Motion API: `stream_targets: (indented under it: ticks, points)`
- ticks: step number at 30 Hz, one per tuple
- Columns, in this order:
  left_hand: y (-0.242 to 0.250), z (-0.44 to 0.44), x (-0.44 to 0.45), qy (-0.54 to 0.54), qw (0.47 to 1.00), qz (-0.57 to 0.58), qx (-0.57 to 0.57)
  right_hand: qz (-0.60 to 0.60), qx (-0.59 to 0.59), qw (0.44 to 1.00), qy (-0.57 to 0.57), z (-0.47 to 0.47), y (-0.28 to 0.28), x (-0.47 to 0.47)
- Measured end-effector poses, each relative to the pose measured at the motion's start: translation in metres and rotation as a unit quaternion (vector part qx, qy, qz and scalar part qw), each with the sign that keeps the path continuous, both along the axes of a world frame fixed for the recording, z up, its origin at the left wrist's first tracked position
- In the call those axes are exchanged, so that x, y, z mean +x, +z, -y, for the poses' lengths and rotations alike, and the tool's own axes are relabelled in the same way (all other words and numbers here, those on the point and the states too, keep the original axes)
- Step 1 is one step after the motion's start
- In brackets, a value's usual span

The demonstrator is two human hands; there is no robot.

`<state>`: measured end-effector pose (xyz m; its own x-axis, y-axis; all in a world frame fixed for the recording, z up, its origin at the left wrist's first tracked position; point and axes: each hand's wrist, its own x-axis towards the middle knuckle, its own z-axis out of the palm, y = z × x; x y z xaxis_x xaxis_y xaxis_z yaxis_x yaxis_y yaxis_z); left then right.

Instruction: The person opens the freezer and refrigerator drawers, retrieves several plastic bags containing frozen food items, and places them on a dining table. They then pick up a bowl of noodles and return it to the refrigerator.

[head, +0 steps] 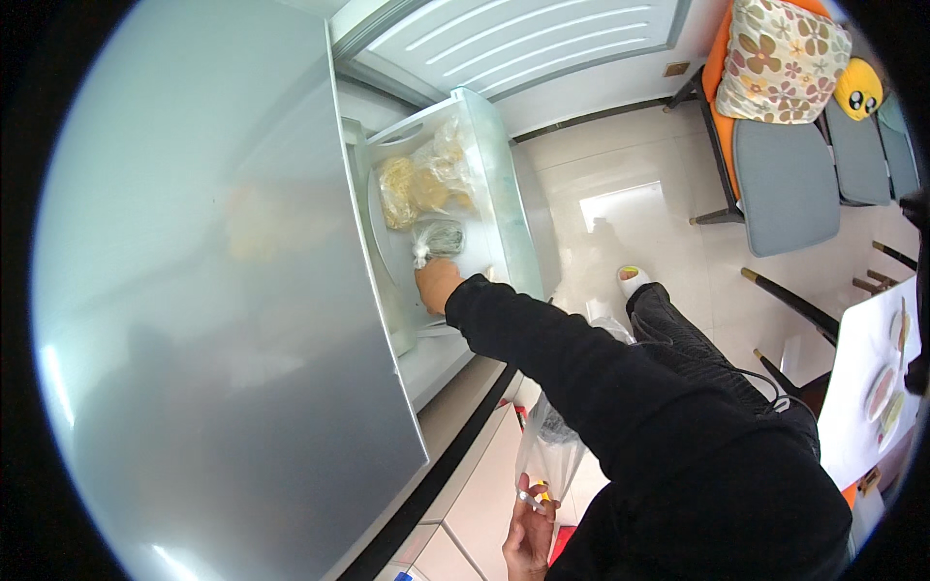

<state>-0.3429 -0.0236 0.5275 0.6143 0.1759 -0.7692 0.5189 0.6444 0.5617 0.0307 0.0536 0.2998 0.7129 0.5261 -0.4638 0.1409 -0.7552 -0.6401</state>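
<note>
My right hand (438, 283), in a black sleeve, reaches down into a pulled-out refrigerator drawer (506, 207). It is right beside the white knot of a tied clear plastic bag (445, 237) with something green inside. Its fingertips are hidden, so a grip on the knot cannot be told. Farther back in the drawer lie a bag of pale yellow strands (397, 192) and clear bags of yellowish food (436, 174). Low in the view, my left hand (530, 526) has its fingers hooked through the handles of a hanging translucent plastic bag (554, 450), which has something dark inside.
A large silvery refrigerator door (240, 290) fills the left side. Beyond the drawer is a white panelled door (523, 36). At right stand grey-seated chairs (785, 185) with a floral cushion (781, 65), and a white table (846, 392) with plates. A slippered foot (633, 279) rests on the tiled floor.
</note>
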Motion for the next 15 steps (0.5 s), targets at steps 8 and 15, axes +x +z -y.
stream_targets:
  ticks: [8,15]
  points:
    - [0.005,0.002,-0.007,-0.036,0.999,0.0,-0.022,0.074,0.093,0.991,-0.068,0.07,0.048,0.001]
    - [0.001,-0.006,-0.025,-0.091,0.995,0.034,-0.036,0.022,0.211,0.977,-0.027,0.124,0.087,0.011]
